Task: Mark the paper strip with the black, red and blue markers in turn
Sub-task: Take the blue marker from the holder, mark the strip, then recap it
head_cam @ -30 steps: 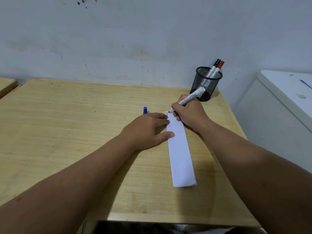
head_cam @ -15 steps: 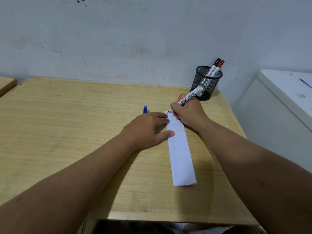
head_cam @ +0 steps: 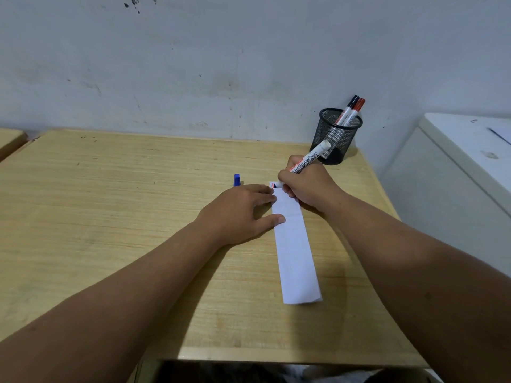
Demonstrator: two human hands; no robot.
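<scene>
A long white paper strip (head_cam: 294, 252) lies on the wooden desk (head_cam: 110, 217), running away from me. My left hand (head_cam: 243, 214) rests flat on its left edge, fingers spread, holding it down. My right hand (head_cam: 307, 186) grips an uncapped white marker (head_cam: 309, 158) with its tip on the strip's far end, where small red and blue marks (head_cam: 273, 185) show. A blue cap (head_cam: 236, 180) stands on the desk just beyond my left hand. The black marker (head_cam: 349, 107) and the red marker (head_cam: 356, 109) stand in a black mesh cup (head_cam: 336, 136).
The mesh cup stands at the desk's back right corner against a grey wall. A white cabinet (head_cam: 456, 172) stands to the right of the desk. Another wooden desk's corner (head_cam: 8, 139) shows at far left.
My right hand and the marker have shifted very slightly at the strip's far end; a blue mark now shows there. My left hand has stayed put.
</scene>
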